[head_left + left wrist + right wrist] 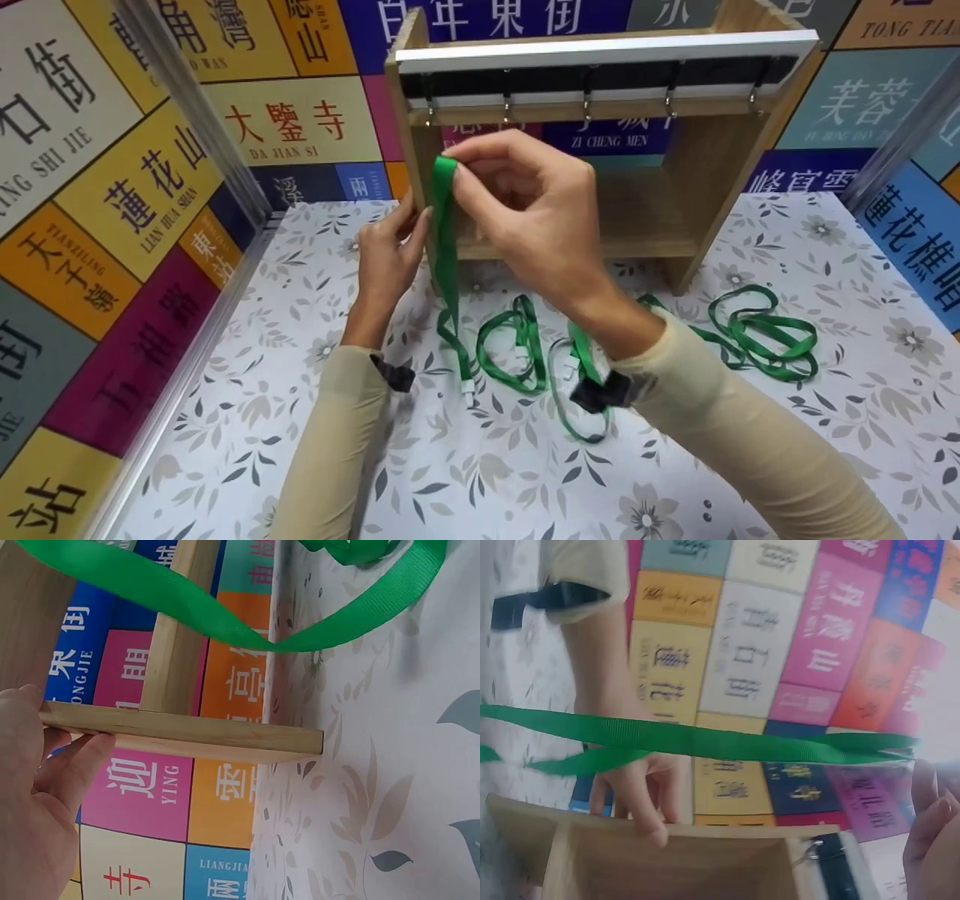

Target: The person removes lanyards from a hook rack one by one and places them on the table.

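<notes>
My right hand point(551, 217) pinches the top of a green lanyard point(445, 255) between thumb and fingers, in front of a wooden rack point(720, 172). The strap hangs down from the fingertips, and its lower end with a whitish clip point(469, 388) reaches the table. At the rack's left side, my left hand point(386, 259) holds the edge of the side panel point(187, 727), fingers and thumb on either face of it. In the right wrist view the lanyard point(727, 742) stretches across, overlapping the left hand point(641, 784).
Several metal hooks point(587, 109) line the rack's black-and-white front strip. More green lanyards lie on the floral tablecloth point(480, 480): one left of centre point(486, 358), one partly behind my right wrist point(581, 349), one looped at right point(780, 369). Colourful sign-printed walls point(300, 120) enclose the table.
</notes>
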`<action>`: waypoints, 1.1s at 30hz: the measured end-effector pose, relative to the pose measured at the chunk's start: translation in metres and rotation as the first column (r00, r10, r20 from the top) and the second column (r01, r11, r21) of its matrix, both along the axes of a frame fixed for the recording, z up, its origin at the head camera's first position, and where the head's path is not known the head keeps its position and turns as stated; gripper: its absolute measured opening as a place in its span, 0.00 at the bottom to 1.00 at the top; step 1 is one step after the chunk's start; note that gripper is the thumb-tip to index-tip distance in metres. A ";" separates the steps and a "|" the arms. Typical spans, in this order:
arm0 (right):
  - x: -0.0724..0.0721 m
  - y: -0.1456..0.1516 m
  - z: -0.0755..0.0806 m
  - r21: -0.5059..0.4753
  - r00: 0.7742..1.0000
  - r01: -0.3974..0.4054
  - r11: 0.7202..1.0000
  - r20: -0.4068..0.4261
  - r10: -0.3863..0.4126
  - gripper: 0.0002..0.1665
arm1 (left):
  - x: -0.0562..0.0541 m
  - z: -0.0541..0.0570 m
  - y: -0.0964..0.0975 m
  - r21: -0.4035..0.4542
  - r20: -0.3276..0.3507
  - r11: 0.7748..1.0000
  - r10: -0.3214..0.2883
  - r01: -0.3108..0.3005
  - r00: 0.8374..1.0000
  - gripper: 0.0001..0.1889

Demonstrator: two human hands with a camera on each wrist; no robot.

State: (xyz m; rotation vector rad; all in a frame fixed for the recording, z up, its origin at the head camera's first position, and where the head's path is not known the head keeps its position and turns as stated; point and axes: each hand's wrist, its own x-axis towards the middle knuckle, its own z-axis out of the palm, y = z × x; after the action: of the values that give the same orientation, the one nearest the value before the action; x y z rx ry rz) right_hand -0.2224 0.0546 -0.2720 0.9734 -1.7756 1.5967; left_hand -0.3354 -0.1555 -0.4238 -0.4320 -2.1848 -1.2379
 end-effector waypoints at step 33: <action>0.072 0.071 -0.123 0.442 0.858 -0.384 0.810 0.495 0.137 0.05 | 0.001 0.001 0.003 -0.015 0.058 0.999 0.043 -0.042 0.997 0.26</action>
State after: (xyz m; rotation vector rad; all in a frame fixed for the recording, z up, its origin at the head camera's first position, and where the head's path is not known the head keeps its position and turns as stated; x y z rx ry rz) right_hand -0.1503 0.1259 -0.3954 1.2216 -2.5961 1.6182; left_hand -0.3346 -0.1526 -0.4223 -0.3572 -2.2416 -1.2272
